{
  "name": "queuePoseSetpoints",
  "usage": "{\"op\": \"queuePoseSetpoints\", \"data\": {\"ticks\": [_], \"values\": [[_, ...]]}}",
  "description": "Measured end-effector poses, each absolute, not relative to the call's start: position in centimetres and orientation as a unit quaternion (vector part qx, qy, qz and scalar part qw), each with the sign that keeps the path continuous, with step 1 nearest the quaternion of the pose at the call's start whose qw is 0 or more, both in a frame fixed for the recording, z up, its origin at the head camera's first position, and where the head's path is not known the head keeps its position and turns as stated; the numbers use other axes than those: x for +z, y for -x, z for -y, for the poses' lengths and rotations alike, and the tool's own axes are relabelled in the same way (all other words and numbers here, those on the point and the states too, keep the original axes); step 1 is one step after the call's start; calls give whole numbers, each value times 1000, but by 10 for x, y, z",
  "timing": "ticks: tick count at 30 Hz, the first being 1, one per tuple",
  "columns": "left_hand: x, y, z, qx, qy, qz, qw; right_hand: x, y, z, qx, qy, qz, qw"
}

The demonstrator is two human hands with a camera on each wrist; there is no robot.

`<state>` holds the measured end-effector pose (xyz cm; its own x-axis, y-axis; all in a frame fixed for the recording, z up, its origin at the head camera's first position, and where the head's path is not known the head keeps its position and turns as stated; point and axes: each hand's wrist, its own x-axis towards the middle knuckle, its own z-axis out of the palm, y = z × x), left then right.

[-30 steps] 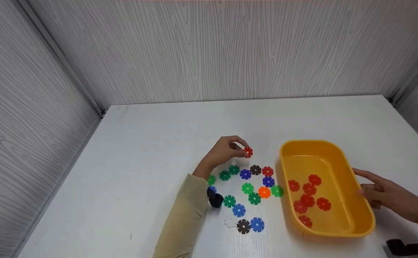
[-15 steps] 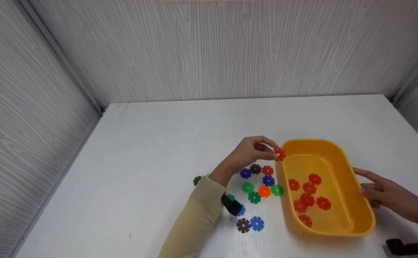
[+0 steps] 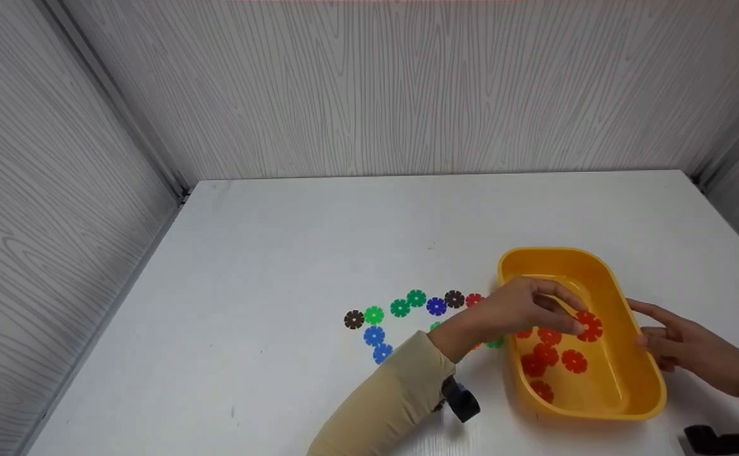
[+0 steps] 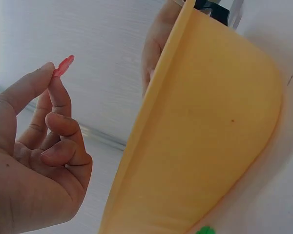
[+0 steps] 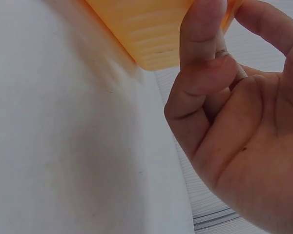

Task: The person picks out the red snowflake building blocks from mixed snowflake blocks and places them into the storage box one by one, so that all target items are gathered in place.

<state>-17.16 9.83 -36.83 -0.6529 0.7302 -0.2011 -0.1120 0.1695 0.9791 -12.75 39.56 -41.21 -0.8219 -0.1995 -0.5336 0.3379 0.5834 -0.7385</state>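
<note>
My left hand (image 3: 577,320) reaches over the yellow tub (image 3: 641,386) and pinches a red notched disc (image 3: 591,327) between thumb and fingertip, just above the tub's inside. The left wrist view shows the same red disc (image 4: 63,66) edge-on at the fingertips, beside the tub's outer wall (image 4: 200,146). Several red discs (image 3: 574,361) lie on the tub's floor. My right hand (image 3: 651,342) rests with fairly straight fingers against the tub's right outer wall. Close up in the right wrist view, its fingers (image 5: 205,44) touch the tub (image 5: 156,34).
Loose discs lie on the white table (image 3: 280,253) left of the tub: black (image 3: 354,319), green (image 3: 399,308), blue (image 3: 374,335) and others, some hidden under my left arm. Grey wood-grain walls close off the left, back and right.
My left hand carried the red disc to the right, from above the loose discs to over the tub's inside. The right hand stayed against the tub.
</note>
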Motion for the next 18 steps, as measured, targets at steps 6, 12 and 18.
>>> {"op": "queuePoseSetpoints", "data": {"ticks": [6, 12, 18], "values": [[-372, 164, -104, 597, -211, -684, 362, -412, 127, -394, -451, -45, -840, 297], [-373, 160, -106, 583, -194, -700, 365, -412, 126, -395, -450, -53, -840, 299], [-374, 161, -104, 572, -208, -709, 357, -409, 127, -393, -444, -50, -844, 298]]}}
